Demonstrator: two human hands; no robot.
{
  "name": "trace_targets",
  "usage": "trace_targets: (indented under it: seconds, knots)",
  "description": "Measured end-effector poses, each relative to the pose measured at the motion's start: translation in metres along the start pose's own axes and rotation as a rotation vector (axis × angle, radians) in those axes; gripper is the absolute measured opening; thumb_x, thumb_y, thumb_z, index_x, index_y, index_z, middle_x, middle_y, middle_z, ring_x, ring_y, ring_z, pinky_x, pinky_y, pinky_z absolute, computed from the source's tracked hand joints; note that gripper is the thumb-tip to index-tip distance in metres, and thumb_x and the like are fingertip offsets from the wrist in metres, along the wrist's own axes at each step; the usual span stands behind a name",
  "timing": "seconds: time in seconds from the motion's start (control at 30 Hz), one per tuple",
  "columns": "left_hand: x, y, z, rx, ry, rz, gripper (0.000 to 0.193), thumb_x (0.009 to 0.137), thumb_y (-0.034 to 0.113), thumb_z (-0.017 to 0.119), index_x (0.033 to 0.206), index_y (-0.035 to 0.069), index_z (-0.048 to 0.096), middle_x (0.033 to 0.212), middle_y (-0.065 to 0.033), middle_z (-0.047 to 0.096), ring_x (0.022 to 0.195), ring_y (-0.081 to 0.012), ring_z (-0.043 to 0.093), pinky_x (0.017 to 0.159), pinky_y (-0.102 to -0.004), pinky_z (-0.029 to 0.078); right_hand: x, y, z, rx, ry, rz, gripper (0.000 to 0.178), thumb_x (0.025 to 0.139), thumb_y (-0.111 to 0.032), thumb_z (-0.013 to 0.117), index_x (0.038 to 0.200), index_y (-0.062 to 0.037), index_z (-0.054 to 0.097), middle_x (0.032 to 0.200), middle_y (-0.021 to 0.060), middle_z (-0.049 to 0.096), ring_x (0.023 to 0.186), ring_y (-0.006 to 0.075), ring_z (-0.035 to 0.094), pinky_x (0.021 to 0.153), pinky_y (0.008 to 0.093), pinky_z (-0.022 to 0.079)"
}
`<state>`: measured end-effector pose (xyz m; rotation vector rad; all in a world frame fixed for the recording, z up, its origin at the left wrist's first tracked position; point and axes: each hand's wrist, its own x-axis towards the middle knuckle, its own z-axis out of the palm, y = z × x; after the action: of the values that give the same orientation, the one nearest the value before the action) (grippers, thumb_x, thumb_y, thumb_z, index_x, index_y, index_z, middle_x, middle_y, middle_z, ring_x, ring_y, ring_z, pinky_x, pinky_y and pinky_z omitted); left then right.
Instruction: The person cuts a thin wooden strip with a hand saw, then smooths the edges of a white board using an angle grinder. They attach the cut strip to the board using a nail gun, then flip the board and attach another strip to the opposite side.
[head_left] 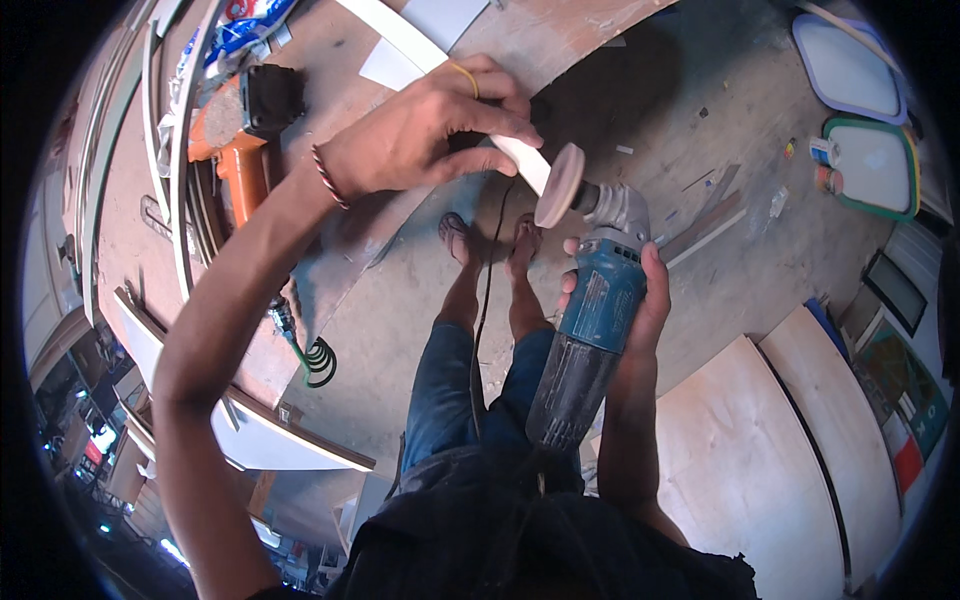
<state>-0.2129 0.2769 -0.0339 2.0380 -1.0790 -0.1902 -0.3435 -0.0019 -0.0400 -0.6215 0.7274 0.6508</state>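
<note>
White and probably springy, the strip [525,163] is pinched by the left hand [445,120] just left of the disc [562,186] and best held near its end; the grinder [601,300], likely heavy, is clasped around its body by the right hand [652,305].

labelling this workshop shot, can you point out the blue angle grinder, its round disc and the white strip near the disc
Blue angle grinder [603,295]: head view, blue section of its body.
Round disc [561,187]: head view, near its middle.
White strip [524,160]: head view, the end nearest the disc.
</note>
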Motion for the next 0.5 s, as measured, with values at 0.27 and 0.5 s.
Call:
trace_targets:
  seconds: [0.27,0.5]
  knots:
    - [-0.014,0.176,0.092,-0.75,0.285,-0.828,0.056,0.086,0.048,0.069,0.108,-0.002,0.057,0.102,-0.0152,0.057,0.101,-0.0234,0.057,0.086,-0.0374,0.047,-0.063,-0.024,-0.024,0.258,-0.016,-0.112,0.075,0.096,-0.063,0.029,0.133,0.0007,0.044,0.117,0.0258,0.059,0.083,0.0351,0.066,0.069,0.0454,0.058]
    - [0.033,0.28,0.159,-1.663,0.346,-0.913,0.059,0.088,0.026,0.072,0.13,-0.003,0.041,0.098,-0.0082,0.061,0.086,-0.0161,0.063,0.07,-0.0281,0.052,-0.071,-0.045,-0.015,-0.216,-0.161,-0.388,0.074,0.097,-0.064,0.029,0.133,-0.0019,0.045,0.114,0.0192,0.062,0.089,0.0302,0.067,0.073,0.0417,0.057]
